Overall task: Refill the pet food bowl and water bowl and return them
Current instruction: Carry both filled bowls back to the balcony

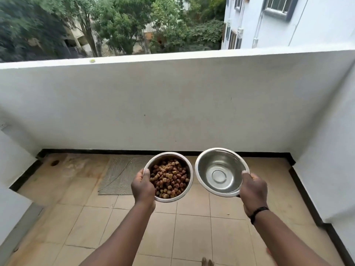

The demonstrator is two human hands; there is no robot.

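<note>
The left hand (143, 186) had its grip closed on the near rim of a round stainless-steel bowl filled with brown kibble (169, 177), thumb over the lip and fingers hidden beneath; the right hand (253, 190) gripped the right rim of a second round stainless-steel bowl (221, 172) the same way. Both bowls hung in the air side by side, nearly touching, above the beige tiled balcony floor (192, 227) and just short of a grey ribbed mat (123, 173) by the white parapet wall (172, 104). The second bowl looked tilted toward the camera, and whether it held water could not be told from its shine. Thin steel of this kind was probably stiff, light and smooth, so a pinch at the rolled rim suited it; the kibble bowl likely weighed more and would spill if tipped.
</note>
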